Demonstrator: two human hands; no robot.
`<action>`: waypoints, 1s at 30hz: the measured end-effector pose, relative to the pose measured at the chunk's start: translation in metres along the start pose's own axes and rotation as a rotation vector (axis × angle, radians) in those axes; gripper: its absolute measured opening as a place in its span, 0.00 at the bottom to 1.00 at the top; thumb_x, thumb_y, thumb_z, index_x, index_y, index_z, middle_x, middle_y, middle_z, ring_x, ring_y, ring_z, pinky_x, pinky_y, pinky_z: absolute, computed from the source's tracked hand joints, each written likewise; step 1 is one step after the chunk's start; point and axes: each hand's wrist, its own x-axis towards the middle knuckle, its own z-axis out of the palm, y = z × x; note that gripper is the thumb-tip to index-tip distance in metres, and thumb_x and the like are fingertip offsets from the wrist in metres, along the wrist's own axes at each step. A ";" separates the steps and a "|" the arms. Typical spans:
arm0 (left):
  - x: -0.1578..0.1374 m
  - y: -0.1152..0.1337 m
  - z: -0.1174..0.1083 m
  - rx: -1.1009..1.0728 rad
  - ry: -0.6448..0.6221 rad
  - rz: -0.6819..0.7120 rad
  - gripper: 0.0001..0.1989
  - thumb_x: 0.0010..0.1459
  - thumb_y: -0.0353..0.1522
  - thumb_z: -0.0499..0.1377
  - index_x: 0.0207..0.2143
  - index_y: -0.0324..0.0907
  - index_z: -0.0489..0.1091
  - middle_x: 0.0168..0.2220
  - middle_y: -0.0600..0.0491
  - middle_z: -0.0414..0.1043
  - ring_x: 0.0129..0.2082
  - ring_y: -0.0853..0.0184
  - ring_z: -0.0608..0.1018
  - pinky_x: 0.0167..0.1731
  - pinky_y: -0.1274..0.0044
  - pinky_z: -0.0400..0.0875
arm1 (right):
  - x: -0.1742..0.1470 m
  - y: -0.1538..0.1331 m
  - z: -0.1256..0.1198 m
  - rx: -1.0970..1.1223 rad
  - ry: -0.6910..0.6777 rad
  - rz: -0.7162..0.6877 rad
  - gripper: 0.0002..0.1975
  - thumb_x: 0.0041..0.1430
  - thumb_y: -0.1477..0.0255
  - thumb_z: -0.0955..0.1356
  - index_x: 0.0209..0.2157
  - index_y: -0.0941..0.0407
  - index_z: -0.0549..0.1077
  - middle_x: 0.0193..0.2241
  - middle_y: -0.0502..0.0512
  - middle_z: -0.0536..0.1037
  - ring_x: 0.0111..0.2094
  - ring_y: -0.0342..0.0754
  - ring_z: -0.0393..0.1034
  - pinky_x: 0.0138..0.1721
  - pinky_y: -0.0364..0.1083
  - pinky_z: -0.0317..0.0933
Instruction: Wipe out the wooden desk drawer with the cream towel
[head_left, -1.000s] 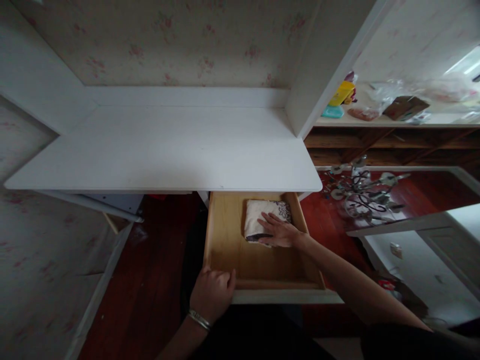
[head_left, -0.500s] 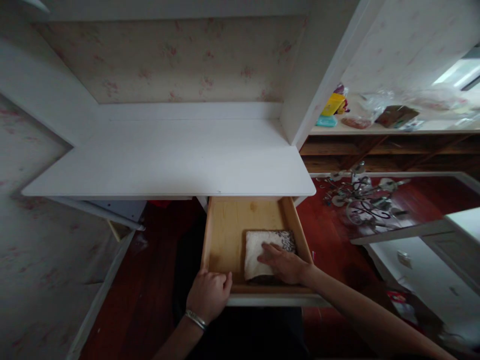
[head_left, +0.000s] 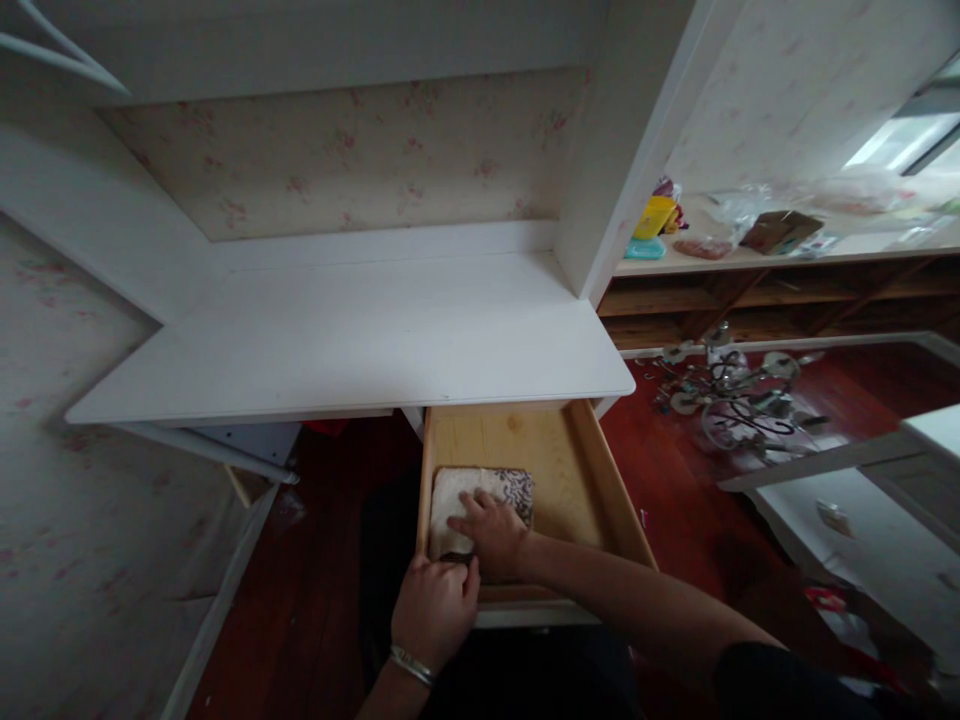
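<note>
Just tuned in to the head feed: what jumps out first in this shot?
The open wooden drawer under the white desk draws the eye: a folded white cloth with a dark pattern lies in its front left corner. The right hand presses flat on the cloth, while the left hand, with a bracelet at the wrist, sits on the drawer's front edge. To the right, a metal chandelier lies on the red floor.

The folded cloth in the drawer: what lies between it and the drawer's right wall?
Only bare wooden drawer floor separates the folded cloth from the right wall, in the head view.
</note>
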 end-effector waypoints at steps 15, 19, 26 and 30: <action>0.000 -0.003 0.002 -0.064 -0.001 0.045 0.22 0.65 0.33 0.46 0.22 0.44 0.74 0.22 0.52 0.75 0.24 0.69 0.77 0.38 0.72 0.63 | 0.083 0.049 -0.044 -0.038 0.034 0.258 0.37 0.50 0.65 0.68 0.62 0.44 0.55 0.62 0.58 0.55 0.57 0.62 0.52 0.44 0.63 0.62; 0.000 -0.005 0.004 -0.064 0.011 0.047 0.23 0.65 0.33 0.46 0.22 0.43 0.74 0.22 0.51 0.76 0.25 0.68 0.77 0.39 0.71 0.63 | 0.072 0.061 -0.046 -0.026 0.036 0.262 0.35 0.51 0.67 0.68 0.61 0.45 0.56 0.61 0.57 0.56 0.57 0.61 0.52 0.44 0.60 0.63; -0.005 -0.006 0.006 -0.073 0.027 0.024 0.24 0.66 0.34 0.46 0.21 0.44 0.73 0.22 0.53 0.75 0.25 0.68 0.77 0.42 0.70 0.61 | 0.028 0.105 -0.032 0.015 0.077 0.367 0.33 0.54 0.70 0.65 0.62 0.44 0.55 0.62 0.56 0.54 0.59 0.60 0.49 0.45 0.56 0.64; -0.006 -0.006 0.005 -0.073 -0.036 0.011 0.27 0.66 0.37 0.44 0.19 0.44 0.73 0.23 0.53 0.76 0.26 0.67 0.77 0.41 0.69 0.61 | 0.000 0.129 -0.021 0.033 0.093 0.453 0.34 0.55 0.67 0.64 0.63 0.45 0.52 0.63 0.56 0.51 0.60 0.60 0.46 0.51 0.58 0.58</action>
